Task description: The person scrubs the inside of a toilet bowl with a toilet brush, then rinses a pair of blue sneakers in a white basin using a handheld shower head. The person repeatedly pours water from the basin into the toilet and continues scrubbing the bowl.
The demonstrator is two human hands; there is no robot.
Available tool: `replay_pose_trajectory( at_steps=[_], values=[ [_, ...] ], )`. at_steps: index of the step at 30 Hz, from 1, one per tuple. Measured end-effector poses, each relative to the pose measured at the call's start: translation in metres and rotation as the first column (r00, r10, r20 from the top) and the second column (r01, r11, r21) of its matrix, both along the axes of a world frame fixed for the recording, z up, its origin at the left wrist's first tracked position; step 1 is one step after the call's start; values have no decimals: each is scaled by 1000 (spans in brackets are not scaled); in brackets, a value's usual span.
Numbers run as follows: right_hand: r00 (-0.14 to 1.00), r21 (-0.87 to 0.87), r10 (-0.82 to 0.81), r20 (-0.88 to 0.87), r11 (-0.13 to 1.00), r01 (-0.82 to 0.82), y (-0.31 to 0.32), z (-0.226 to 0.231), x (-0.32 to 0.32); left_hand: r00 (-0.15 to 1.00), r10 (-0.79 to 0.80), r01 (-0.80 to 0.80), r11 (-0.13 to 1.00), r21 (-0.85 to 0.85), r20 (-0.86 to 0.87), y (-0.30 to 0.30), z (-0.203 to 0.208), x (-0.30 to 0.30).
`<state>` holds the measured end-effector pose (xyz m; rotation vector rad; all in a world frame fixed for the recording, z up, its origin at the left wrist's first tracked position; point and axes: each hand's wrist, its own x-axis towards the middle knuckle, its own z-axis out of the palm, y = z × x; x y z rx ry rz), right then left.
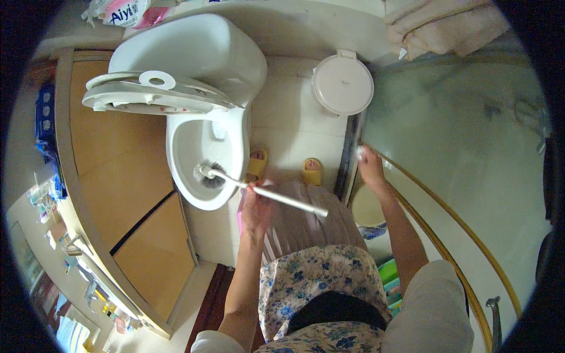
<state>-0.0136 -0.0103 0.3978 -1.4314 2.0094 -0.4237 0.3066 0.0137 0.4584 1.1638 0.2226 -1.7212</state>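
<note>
My left hand (256, 212) is closed round the white handle of a toilet brush (288, 202). The brush's round bristle head (209, 175) is over the bowl of the white toilet (176, 170); whether it touches the bowl, I cannot tell. The toilet seat and lid (153, 97) are raised. Out to the right, my right hand (372, 167) is closed beside the glass shower panel, with something small and whitish at its fingertips that is too blurred to name. Part of a pink thing (239, 215) shows behind my left wrist.
A lidded white bin (343, 82) stands right of the toilet. Yellow slippers (312, 172) are on my feet. A wooden cabinet (123, 159) lines the left side, and the shower glass (447, 117) with its curved gold rail (447, 206) fills the right. Towels (447, 26) hang at top right.
</note>
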Motion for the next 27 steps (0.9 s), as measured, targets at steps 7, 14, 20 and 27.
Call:
replay_pose_trajectory(
  at_steps=[7, 14, 20, 27],
  values=[
    [834, 175, -428, 348, 904, 390, -118, -111, -34, 994, -37, 35, 999, 20, 100, 12, 14, 68],
    [895, -114, -383, -227, 924, 366, -170, -141, -43, 990, -107, 94, 987, 128, 97, 10, 11, 125],
    [861, -82, -377, -342, 925, 372, -179, -166, -17, 987, -137, 124, 980, 158, 79, 0, 4, 175],
    [944, 215, -174, 279, 970, 116, -44, -180, 68, 949, -313, 309, 944, 117, 18, -21, -18, 200]
  ],
)
